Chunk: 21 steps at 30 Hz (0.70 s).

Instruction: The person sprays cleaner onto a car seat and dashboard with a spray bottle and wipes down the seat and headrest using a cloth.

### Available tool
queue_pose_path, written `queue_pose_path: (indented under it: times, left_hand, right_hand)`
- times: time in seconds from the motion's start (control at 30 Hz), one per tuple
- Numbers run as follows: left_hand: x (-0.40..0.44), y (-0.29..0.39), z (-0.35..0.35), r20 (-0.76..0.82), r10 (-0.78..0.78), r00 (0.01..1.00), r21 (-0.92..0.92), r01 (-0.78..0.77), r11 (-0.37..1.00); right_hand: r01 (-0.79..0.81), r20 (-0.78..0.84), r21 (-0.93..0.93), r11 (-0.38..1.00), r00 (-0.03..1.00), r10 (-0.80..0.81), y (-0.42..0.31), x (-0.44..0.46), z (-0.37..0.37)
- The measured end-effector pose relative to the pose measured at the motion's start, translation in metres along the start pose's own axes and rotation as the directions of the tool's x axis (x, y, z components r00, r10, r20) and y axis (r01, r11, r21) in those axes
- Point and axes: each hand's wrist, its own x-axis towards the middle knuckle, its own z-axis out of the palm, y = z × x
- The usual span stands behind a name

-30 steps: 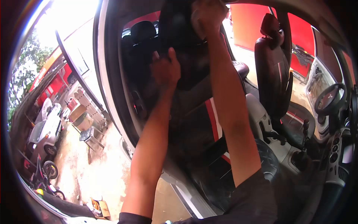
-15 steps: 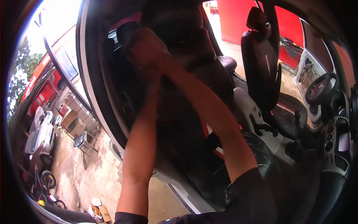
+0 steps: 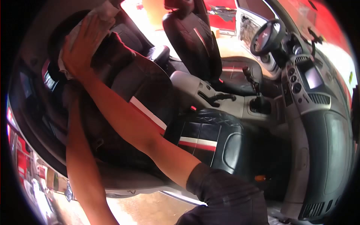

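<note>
My right hand holds a pale cloth under its palm, with its fingers extended over it. The cloth lies against the dark upper part of the near front seat, at the upper left. My left forearm reaches up at the left, below the right hand. Its hand is lost in the shadow beside the seat, so its fingers cannot be made out. The seat's black cushion has a white and red stripe.
Beyond the centre console, with its gear lever, stands the other front seat. A steering wheel and dashboard are on the right. The door frame's edge runs down the left.
The view has swung right and down, showing more dashboard. The right hand, which overlapped the left half a second ago, now lies on the cloth at upper left; the left hand has sunk into shadow.
</note>
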Motion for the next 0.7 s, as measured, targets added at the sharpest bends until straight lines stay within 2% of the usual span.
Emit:
queue_pose_path:
  times: [0.07, 0.17, 0.27, 0.4, 0.47, 0.53, 0.6, 0.7]
  left_hand:
    - [-0.004, 0.001, -0.007, 0.047, -0.018, 0.999, -0.004, 0.019, 1.000]
    - [-0.011, -0.004, -0.014, 0.007, -0.018, 1.000, -0.006, 0.018, 1.000]
    - [-0.019, 0.001, -0.018, -0.015, -0.015, 1.000, 0.016, 0.015, 1.000]
    - [-0.021, 0.005, -0.019, 0.000, -0.002, 1.000, 0.039, 0.002, 0.999]
    - [0.005, -0.019, 0.010, -0.086, 0.047, 0.995, -0.003, -0.048, 0.999]
    - [0.015, -0.043, 0.032, -0.113, 0.084, 0.990, -0.041, -0.089, 0.995]
    - [0.030, -0.045, 0.039, -0.132, 0.083, 0.988, -0.136, -0.101, 0.986]
    - [0.065, -0.054, 0.036, -0.012, 0.033, 0.999, -0.227, -0.034, 0.973]
  right_hand:
    - [-0.057, 0.054, 0.011, 0.998, 0.997, 0.056, 0.006, 0.003, -0.003]
    - [-0.077, -0.018, -0.003, 0.997, 0.997, 0.077, 0.039, 0.016, 0.008]
    - [-0.315, 0.088, 0.209, 0.926, 0.949, 0.303, 0.065, 0.041, -0.005]
    - [-0.344, 0.079, 0.153, 0.927, 0.939, 0.335, 0.066, 0.038, -0.006]
    - [-0.317, -0.228, 0.061, 0.947, 0.919, 0.322, 0.054, 0.007, 0.028]
    - [-0.381, -0.245, 0.048, 0.923, 0.892, 0.381, 0.027, -0.028, 0.038]
    - [-0.427, -0.250, 0.130, 0.895, 0.859, 0.446, 0.005, -0.042, 0.046]
    - [-0.563, -0.087, 0.075, 0.823, 0.818, 0.568, -0.018, -0.052, 0.042]
